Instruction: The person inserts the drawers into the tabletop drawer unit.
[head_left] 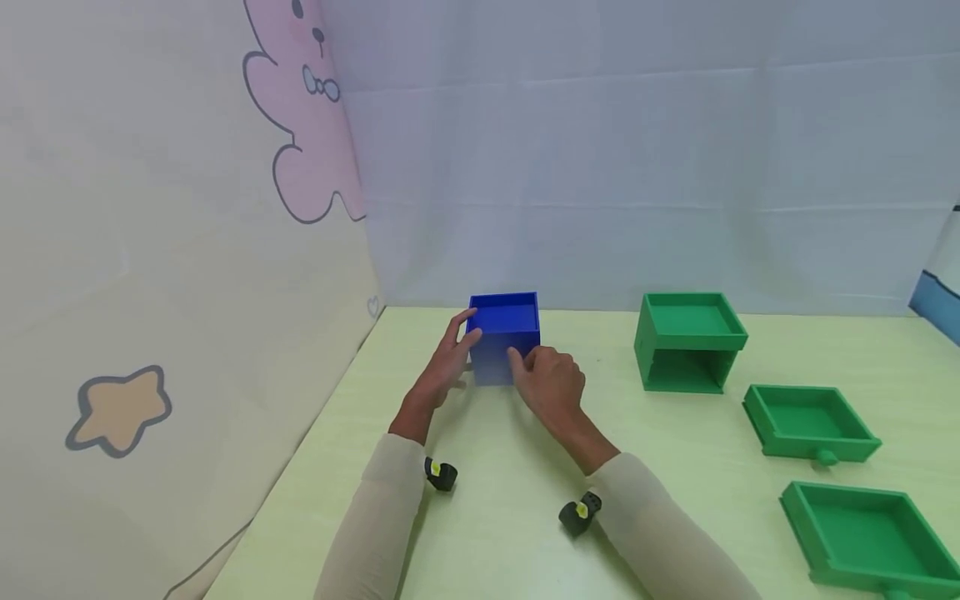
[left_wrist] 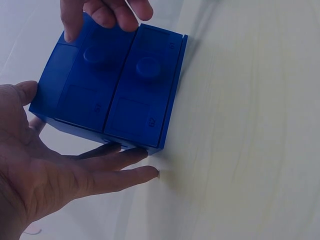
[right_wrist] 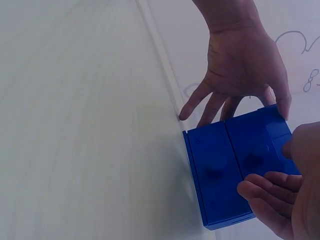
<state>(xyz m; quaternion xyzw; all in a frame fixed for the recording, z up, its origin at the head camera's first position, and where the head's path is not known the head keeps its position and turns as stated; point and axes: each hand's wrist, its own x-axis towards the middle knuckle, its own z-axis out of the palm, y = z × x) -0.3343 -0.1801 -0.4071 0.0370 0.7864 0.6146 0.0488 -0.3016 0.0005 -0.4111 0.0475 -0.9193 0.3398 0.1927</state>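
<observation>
A small blue cabinet (head_left: pixel 504 315) stands at the back of the table against the wall. In the left wrist view its two drawers are pushed in, and round knobs (left_wrist: pixel 148 67) stick out of their fronts. My left hand (head_left: pixel 448 362) lies along its left side with fairly straight fingers, the thumb at the upper front edge. In front of the cabinet is my right hand (head_left: pixel 551 383), its thumb extended toward the upper front and its fingers loosely bent near the upper drawer. Whether the right fingers touch the drawer front, I cannot tell.
To the right stands a green cabinet (head_left: pixel 701 342) with an open front. Two green drawers, one farther back (head_left: pixel 795 446) and one nearer (head_left: pixel 862 575), lie on the table at the right. A cloth wall (head_left: pixel 225 292) borders the left side.
</observation>
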